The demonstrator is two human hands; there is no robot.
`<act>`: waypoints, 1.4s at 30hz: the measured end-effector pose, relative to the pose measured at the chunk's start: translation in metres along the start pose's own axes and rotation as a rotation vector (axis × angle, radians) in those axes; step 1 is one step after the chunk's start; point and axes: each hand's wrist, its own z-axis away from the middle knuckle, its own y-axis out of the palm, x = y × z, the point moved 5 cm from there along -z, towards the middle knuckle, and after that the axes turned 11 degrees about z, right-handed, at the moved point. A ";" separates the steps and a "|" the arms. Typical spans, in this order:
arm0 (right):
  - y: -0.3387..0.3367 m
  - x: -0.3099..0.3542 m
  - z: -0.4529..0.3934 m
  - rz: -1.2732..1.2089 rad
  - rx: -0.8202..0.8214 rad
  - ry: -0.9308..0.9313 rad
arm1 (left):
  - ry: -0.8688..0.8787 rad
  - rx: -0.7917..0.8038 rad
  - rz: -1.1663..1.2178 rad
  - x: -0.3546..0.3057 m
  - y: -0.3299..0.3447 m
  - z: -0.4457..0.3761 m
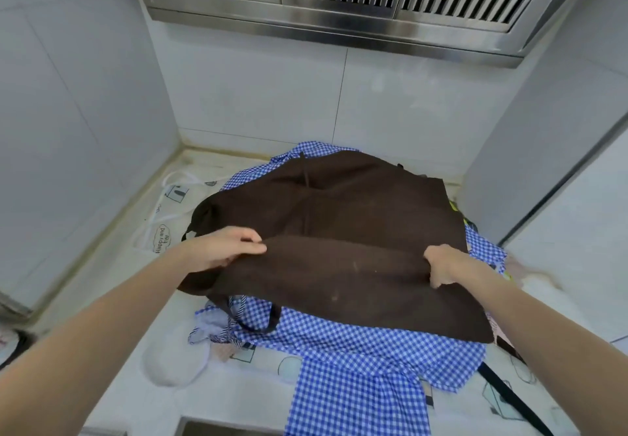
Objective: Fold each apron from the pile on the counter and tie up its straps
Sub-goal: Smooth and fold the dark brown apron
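We count one brown apron (339, 231) mid-frame, one blue gingham apron (356, 360) beneath it, at least one white printed apron (170, 218) at left, two hands, left (221, 248) and right (445, 265), and one steel range hood (339, 0) at the top.

Bright, even, cool light, probably daylight from behind me or overhead; I can't see the source. Shadows are soft, only a faint one under my left hand (226, 247) on the brown apron (339, 231). Mild sheen on the steel hood (339, 27) and white wall tiles (255, 95), no blown glare. Strong wide-angle bending at the edges, so my forearms look stretched. Centre is fairly sharp; corners smear, with motion blur at the right edge.
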 end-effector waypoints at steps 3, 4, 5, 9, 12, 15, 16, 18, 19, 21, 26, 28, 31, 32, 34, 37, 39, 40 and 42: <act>-0.005 -0.004 -0.008 -0.049 -0.158 0.113 | 0.188 -0.461 -0.203 -0.018 -0.009 -0.020; -0.005 -0.004 -0.011 -0.025 -0.192 0.144 | 0.182 -0.503 -0.233 -0.015 -0.006 -0.027; -0.004 -0.003 -0.014 -0.001 -0.218 0.166 | 0.159 -0.508 -0.268 -0.011 0.000 -0.034; 0.003 0.000 -0.024 0.025 -0.310 0.206 | 0.099 -0.501 -0.564 0.003 0.020 -0.048; 0.010 0.003 -0.029 0.000 -0.328 0.216 | 0.236 -0.538 -0.905 -0.002 0.043 -0.044; 0.013 -0.004 -0.025 0.002 -0.433 0.278 | 0.414 -0.401 -1.142 -0.002 0.079 -0.041; 0.013 -0.010 -0.022 -0.012 -0.480 0.309 | 0.435 -0.356 -1.230 -0.001 0.090 -0.041; 0.015 -0.025 -0.014 -0.112 -0.545 0.363 | 0.401 -0.295 -1.388 0.001 0.108 -0.044; 0.018 -0.035 -0.009 -0.172 -0.555 0.396 | 0.366 -0.279 -1.430 0.001 0.117 -0.046; 0.029 -0.050 -0.004 -0.269 -0.496 0.449 | 0.299 -0.229 -1.420 0.002 0.130 -0.052; 0.079 -0.066 0.002 -0.443 -0.179 0.477 | 0.115 0.084 -1.258 0.015 0.164 -0.061; 0.095 -0.063 0.003 -0.570 -0.112 0.465 | 0.072 0.104 -1.272 0.019 0.166 -0.061; 0.104 -0.050 0.010 -0.703 0.015 0.358 | 0.054 0.096 -1.314 0.023 0.165 -0.061; 0.104 -0.046 0.012 -0.727 0.043 0.324 | 0.049 0.093 -1.321 0.023 0.164 -0.061; 0.100 -0.043 0.016 -0.722 0.009 0.295 | 0.044 0.091 -1.342 0.023 0.163 -0.061; 0.078 -0.047 0.022 -0.508 -0.224 0.312 | 0.051 0.088 -1.379 0.022 0.164 -0.062; 0.067 -0.055 0.028 -0.329 -0.296 0.338 | 0.091 0.087 -1.410 0.020 0.165 -0.062; 0.063 -0.060 0.031 -0.231 -0.296 0.352 | 0.128 0.083 -1.416 0.018 0.166 -0.061; 0.061 -0.077 0.034 -0.079 -0.249 0.418 | 0.213 0.052 -1.378 0.013 0.169 -0.061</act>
